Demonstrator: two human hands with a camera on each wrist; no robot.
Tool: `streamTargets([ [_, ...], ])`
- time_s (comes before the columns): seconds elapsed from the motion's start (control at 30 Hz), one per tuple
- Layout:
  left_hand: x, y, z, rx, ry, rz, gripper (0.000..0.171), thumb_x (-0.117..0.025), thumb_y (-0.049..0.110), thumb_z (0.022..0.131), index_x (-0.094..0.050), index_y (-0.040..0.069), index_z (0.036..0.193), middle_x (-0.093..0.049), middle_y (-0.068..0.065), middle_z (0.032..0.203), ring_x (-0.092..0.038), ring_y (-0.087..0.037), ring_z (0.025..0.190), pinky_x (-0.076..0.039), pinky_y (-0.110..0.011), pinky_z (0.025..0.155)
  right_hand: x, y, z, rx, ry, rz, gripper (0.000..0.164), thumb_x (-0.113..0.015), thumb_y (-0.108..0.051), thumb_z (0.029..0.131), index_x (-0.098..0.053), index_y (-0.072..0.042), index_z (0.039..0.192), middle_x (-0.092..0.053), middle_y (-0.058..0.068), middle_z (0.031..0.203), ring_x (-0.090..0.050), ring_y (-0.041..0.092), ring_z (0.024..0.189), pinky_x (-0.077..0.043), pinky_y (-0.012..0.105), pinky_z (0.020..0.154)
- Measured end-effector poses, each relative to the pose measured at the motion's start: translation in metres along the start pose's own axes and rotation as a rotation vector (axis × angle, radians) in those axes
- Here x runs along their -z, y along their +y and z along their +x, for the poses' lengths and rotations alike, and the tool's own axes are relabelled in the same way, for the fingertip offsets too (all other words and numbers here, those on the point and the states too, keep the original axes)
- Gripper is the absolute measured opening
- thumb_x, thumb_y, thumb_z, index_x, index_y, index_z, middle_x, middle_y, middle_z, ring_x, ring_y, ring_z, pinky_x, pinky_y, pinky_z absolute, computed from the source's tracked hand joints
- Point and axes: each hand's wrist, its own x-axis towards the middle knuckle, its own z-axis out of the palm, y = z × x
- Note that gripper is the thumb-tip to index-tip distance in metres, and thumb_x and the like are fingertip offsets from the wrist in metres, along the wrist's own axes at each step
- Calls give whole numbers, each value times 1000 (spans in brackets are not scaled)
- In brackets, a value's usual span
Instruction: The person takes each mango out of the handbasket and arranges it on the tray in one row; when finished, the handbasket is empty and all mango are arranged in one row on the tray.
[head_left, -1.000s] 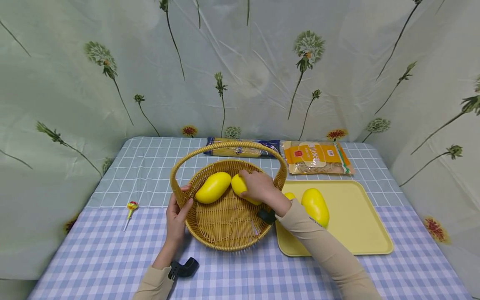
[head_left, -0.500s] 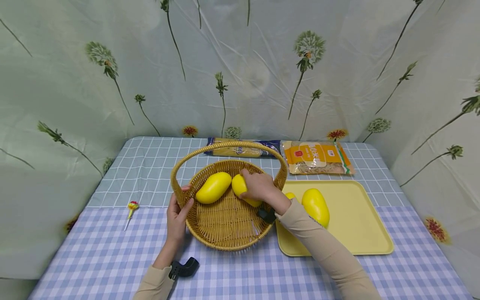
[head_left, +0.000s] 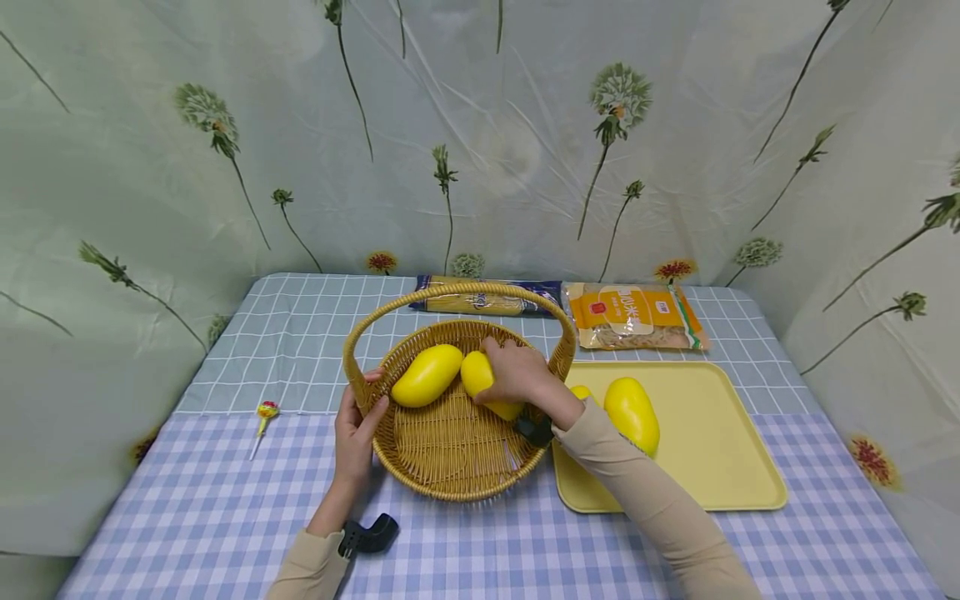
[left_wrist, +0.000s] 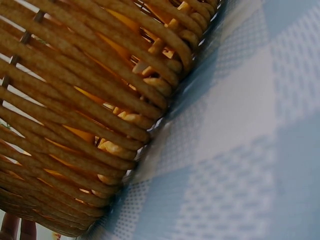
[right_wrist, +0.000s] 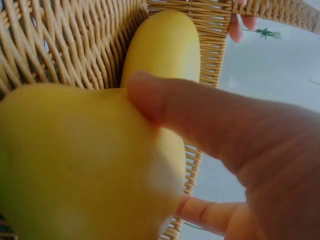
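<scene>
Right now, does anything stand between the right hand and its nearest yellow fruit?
Nothing visible does: the right hand holds that yellow fruit, thumb directly on it; the other fruit lies to one side.

Left of the left hand, a lollipop lies across the edge between a blue-and-white gingham cloth and a grey-blue grid cloth. On the grid cloth beyond the right hand lies a spaghetti packet; just beside it, farther right, an orange-labelled bag. A dandelion-print curtain rises beyond both hands.
</scene>
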Motion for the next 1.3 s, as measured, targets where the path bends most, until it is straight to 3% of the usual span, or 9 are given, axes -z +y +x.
streamTargets([
  [0.57, 2, 0, 0, 0, 6, -6, 32, -49, -9, 93, -44, -14, 124, -50, -19, 129, -44, -22, 123, -35, -25, 103, 14, -5, -26, 72, 121, 201, 75, -79, -48, 72, -45, -21, 134, -53, 6, 110, -51, 19, 83, -44, 34, 64],
  [0.83, 1, -1, 0, -5, 1, -11, 32, -49, -9, 93, -43, -14, 124, -51, -17, 128, -44, -24, 122, -35, -26, 103, 12, -6, -45, 164, 262, 309, 77, -76, -55, 72, -44, -25, 135, -52, 2, 111, -53, 16, 85, -47, 32, 66],
  [1.07, 1, -2, 0, 0, 1, -19, 32, -49, -9, 93, -44, -13, 124, -50, -18, 129, -43, -25, 123, -35, -26, 103, 6, 0, -61, 181, 364, 415, 79, -73, -60, 72, -42, -29, 138, -51, -2, 122, -54, 12, 94, -49, 32, 73],
  [1.3, 1, -3, 0, -5, -1, -17, 31, -49, -10, 93, -45, -13, 124, -49, -22, 129, -43, -26, 123, -35, -26, 103, 4, 10, -80, 206, 448, 534, 78, -77, -53, 72, -45, -26, 138, -54, -5, 118, -56, 12, 83, -55, 37, 64],
])
